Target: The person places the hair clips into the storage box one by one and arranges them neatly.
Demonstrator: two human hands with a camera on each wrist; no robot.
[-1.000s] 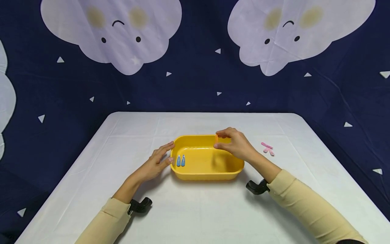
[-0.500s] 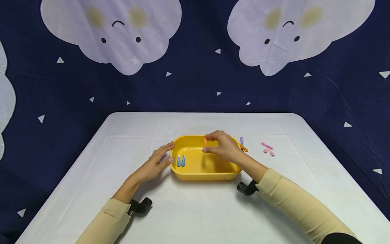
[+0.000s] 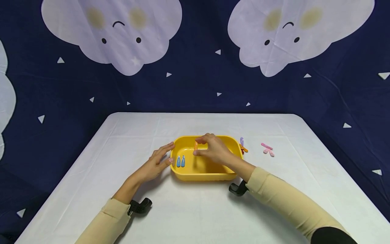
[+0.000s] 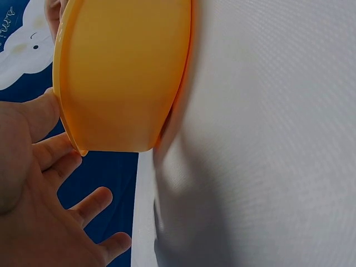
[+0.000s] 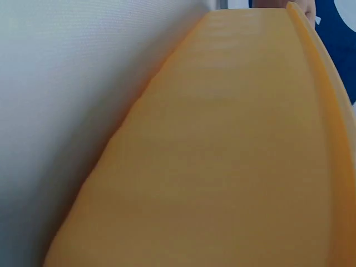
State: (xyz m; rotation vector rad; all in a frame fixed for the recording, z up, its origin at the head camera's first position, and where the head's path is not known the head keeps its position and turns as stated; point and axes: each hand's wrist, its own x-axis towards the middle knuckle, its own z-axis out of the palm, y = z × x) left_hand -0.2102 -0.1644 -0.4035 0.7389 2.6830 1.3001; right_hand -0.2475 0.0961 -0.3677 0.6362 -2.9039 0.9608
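A yellow plastic basin (image 3: 204,177) stands on the white-covered table, and its outer wall (image 5: 222,139) fills much of the right wrist view. Over its interior, my right hand (image 3: 214,149) pinches an orange hair clip (image 3: 196,145) upright between thumb and fingers. Two blue hair clips (image 3: 183,161) lie side by side on the basin floor at the left end. My left hand (image 3: 154,165) rests at the left rim with fingers spread and fairly straight. In the left wrist view, its thumb (image 4: 43,114) touches the rim.
Just beyond the basin's right end lie a purple hair clip (image 3: 242,141) and an orange hair clip (image 3: 244,148), with something dark red beside them. Farther right are several pink hair clips (image 3: 267,146). A dark blue curtain (image 3: 195,91) with clouds hangs behind the table.
My right hand has moved left over the basin with the orange hair clip, uncovering the purple and orange clips at the right end. My left hand has stayed at the rim.
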